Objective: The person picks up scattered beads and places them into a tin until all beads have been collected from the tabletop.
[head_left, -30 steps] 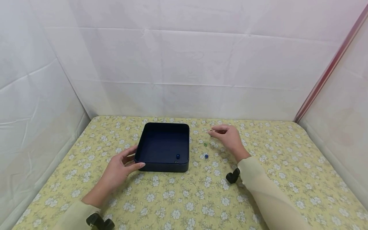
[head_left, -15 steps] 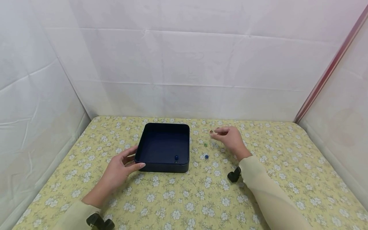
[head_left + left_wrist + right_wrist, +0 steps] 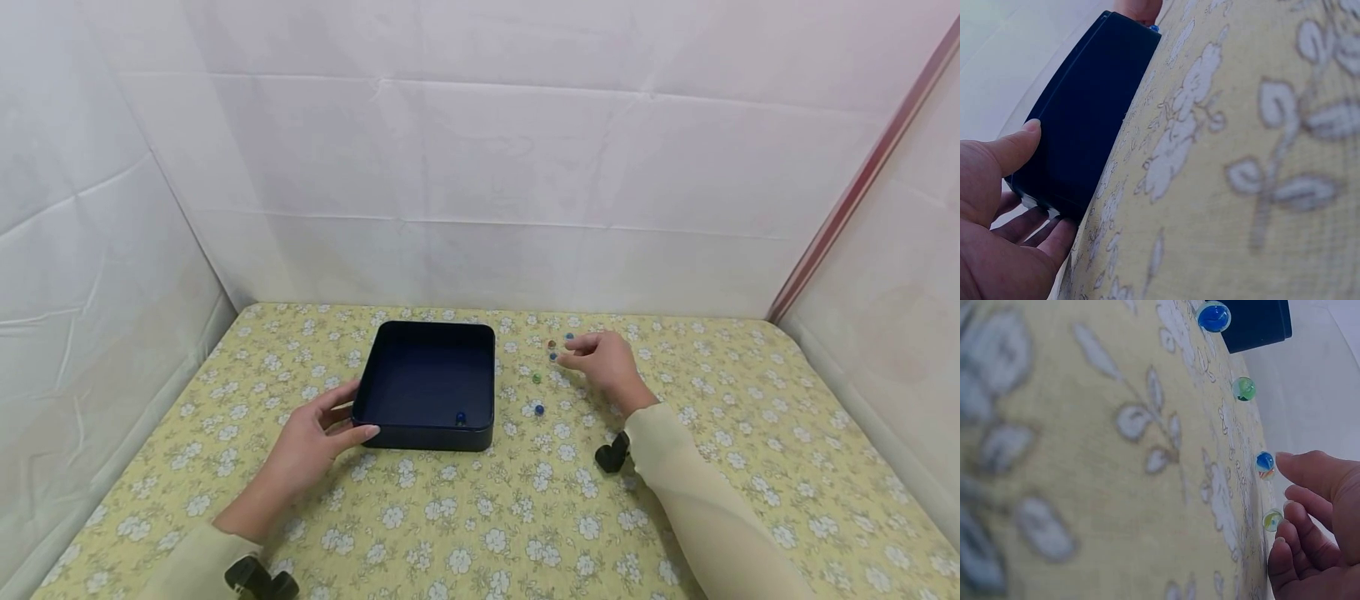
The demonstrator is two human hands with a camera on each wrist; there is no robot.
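Note:
My left hand grips the near left corner of a dark navy square tray, thumb on its front wall and fingers along its left side. A blue marble lies inside by the front wall. To the right, my right hand is low over the cloth with thumb and fingers apart, right at several glass marbles. A reddish marble and a small blue marble lie off its fingertips; another blue marble lies just beyond them. In the right wrist view, a yellow-green marble sits beside the fingers.
Nearer me, a green marble and a dark blue marble lie between the tray and my right hand. A yellow floral cloth covers the table. White sheets hang behind and on both sides.
My right hand has drawn slightly right, its thumb and fingers parting, and marbles beside its fingertips now show. The blue marble in the tray has rolled toward the front wall. My left hand stays put.

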